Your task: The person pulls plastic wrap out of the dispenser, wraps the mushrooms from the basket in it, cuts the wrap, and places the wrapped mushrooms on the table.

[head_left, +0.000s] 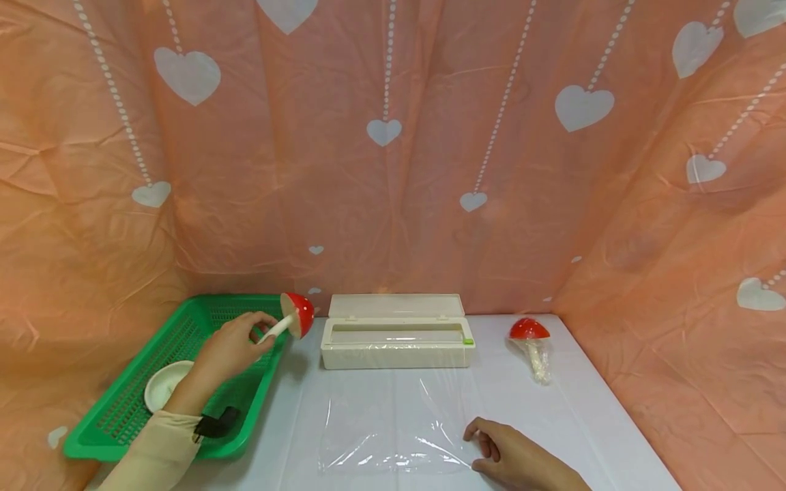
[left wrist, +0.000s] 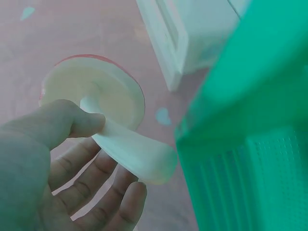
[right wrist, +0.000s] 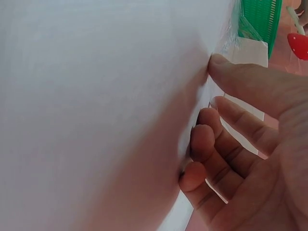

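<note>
My left hand holds a toy mushroom by its white stem, with the thumb on one side and fingers on the other. Its red, white-dotted cap faces right, beyond the rim of the green basket. A sheet of clear cling film lies on the white table, reaching forward to a white cling film dispenser whose lid stands up. At the film's near right corner rests my right hand, fingertips against the table and fingers loosely bent; the right wrist view shows nothing gripped in it.
A second red mushroom, its stem wrapped in film, lies at the table's right. Inside the basket are a white round object and a black item partly behind the left sleeve. A pink curtain with hearts encloses the table.
</note>
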Tool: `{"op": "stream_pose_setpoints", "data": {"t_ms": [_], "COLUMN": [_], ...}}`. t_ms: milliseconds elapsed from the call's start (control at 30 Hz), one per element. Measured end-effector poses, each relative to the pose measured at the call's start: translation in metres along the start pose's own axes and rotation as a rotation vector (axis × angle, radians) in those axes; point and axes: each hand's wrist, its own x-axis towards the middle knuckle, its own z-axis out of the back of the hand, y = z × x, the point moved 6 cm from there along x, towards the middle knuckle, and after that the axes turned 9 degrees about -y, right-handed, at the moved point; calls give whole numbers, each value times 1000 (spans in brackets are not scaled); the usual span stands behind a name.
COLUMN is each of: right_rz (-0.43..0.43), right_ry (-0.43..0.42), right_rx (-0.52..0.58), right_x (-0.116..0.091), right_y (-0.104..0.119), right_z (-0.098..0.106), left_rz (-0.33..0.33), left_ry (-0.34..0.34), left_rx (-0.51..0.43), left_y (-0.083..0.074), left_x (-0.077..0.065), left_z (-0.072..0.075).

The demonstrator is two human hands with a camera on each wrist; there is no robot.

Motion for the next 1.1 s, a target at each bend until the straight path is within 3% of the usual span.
{"op": "stream_pose_setpoints", "data": {"t_ms": [333, 467, 767, 1100], "right_rz": [-17, -21, -42, -69], "right_ry": [0, 0, 2, 1], "right_rx": [10, 9, 20, 32], "right_x": [-1, 0, -1, -1], "right_y": [-1, -3, -4, -3], "right_z": [2, 1, 1, 1], "left_rz": [-67, -98, -254, -281], "left_ry": [-7, 5, 18, 100], "left_rx": [-57, -76, -150, -195], "left_y": [-47, -58, -84, -108], "left_x": [-10, -11, -20, -30], "left_z": [-29, -45, -82, -123]}}
